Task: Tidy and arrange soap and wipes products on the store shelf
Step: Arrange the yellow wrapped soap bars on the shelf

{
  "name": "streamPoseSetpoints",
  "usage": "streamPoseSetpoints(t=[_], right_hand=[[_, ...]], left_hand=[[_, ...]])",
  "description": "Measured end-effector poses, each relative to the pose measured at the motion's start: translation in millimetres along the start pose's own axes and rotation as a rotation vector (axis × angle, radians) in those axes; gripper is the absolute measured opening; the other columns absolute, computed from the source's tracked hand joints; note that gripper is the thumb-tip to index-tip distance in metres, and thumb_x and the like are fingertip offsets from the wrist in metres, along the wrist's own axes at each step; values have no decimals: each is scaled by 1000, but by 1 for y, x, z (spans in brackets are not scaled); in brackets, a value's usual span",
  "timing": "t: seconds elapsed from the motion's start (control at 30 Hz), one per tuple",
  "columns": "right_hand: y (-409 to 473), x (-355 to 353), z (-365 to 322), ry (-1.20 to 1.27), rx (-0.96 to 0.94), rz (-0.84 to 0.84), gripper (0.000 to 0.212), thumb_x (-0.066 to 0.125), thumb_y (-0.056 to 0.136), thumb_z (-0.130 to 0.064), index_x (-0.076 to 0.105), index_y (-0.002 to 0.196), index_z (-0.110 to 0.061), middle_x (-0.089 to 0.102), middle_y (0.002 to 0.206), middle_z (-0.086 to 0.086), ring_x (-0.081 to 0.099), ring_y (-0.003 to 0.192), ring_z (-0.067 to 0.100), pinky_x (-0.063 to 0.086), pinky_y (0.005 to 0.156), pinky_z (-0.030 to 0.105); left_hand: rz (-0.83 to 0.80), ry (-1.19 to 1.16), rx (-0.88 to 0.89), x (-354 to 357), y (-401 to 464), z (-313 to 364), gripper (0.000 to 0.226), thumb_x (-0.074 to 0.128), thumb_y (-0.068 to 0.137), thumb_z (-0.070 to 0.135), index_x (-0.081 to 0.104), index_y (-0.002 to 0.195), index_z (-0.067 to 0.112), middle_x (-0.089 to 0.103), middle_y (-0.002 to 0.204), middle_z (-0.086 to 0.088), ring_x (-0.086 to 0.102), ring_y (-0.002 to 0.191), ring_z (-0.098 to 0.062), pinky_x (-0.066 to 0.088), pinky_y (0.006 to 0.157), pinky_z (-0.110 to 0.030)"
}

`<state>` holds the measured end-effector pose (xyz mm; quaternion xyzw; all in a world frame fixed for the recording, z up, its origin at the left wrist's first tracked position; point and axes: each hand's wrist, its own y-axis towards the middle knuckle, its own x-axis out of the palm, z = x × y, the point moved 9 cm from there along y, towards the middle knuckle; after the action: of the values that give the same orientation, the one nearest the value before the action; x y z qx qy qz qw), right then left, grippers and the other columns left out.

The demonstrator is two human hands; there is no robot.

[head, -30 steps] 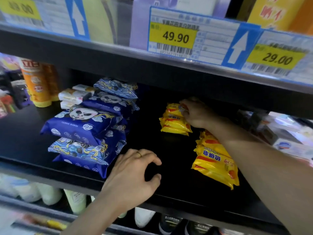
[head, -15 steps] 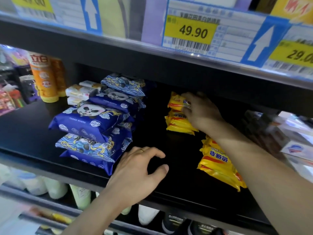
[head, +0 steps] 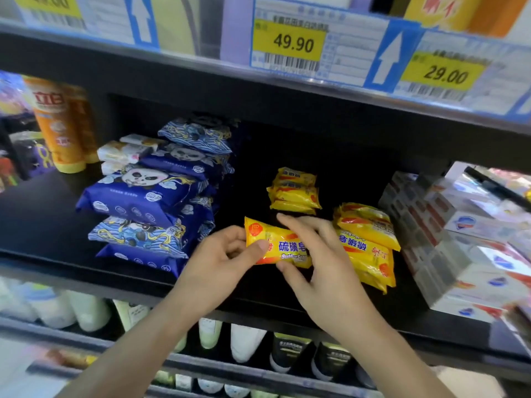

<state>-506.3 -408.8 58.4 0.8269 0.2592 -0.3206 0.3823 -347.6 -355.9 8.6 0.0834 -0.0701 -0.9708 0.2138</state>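
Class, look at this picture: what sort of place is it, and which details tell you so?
Most likely a shop aisle: price tags on the shelf edge, stacked yellow soap packets, and blue wipes packs laid out for sale.

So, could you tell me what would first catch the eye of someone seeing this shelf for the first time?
Most likely the yellow soap bar at the centre, held between the left hand and the right hand just above the black shelf. To its left sits a stack of blue panda wipes packs. Overhead, the yellow price tags reading 49.90 and 29.00 stand out brightly.
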Motion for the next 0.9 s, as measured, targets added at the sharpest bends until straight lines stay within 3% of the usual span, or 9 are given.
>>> streamPoseSetpoints(t=[0.1,0.2,0.3,0.37,0.47,0.57,0.63,0.77,0.9], right_hand=[[-7,-2,22,189,191,72,80,76,88,-43,29,153,-52,38,138,-32,51,122,-4,49,92,12],[-15,2,39,313,356,141,65,65,89,-60,41,148,-47,59,118,-35,60,106,-7,49,79,8],[-17,13,50,469,441,119,32,73,92,-44,66,123,-40,73,104,-24,67,93,4,52,77,19],[-15,16,53,539,466,77,20,75,91,-38,73,111,-36,76,99,-18,69,89,14,56,80,30],[-9,10,54,446,422,43,22,77,89,-38,71,111,-38,72,94,-20,60,69,12,54,66,24],[-11,11,58,478,434,57,22,79,88,-35,68,106,-40,71,99,-16,61,75,27,54,59,35],[-12,15,59,541,443,67,22,79,89,-32,66,106,-39,73,102,-12,59,66,28,48,53,28],[-13,17,58,654,437,76,25,77,91,-24,64,112,-29,76,103,-8,57,51,12,49,51,22],[-15,15,57,665,416,114,33,76,92,-19,66,121,-33,77,99,-7,69,62,14,50,57,17]], left_hand=[[-52,12,5,2,-3,0,24,65,99,41,73,114,23,80,106,0,74,107,-17,49,109,-51],[-85,25,10,4,-3,-1,29,61,97,44,72,116,25,80,109,4,74,109,-14,50,109,-50],[-121,35,16,7,-4,-4,26,60,100,40,72,120,27,79,114,5,73,111,-13,50,109,-49],[-149,42,35,9,-4,-4,23,59,105,38,71,123,28,78,118,5,72,114,-13,50,109,-47],[-169,59,56,9,-3,-4,30,59,101,39,69,127,27,77,121,5,70,118,-14,49,110,-46],[-165,84,87,10,-1,-3,25,59,103,37,69,125,29,76,121,3,70,117,-15,49,109,-45],[-161,102,100,10,0,-4,22,59,105,34,69,125,30,76,120,4,70,116,-15,50,107,-43],[-165,113,106,12,1,-5,23,59,104,33,67,126,33,76,121,6,69,117,-12,49,104,-36],[-107,172,114,10,1,-4,25,63,99,46,66,123,42,76,116,13,68,111,-7,46,96,-27]])
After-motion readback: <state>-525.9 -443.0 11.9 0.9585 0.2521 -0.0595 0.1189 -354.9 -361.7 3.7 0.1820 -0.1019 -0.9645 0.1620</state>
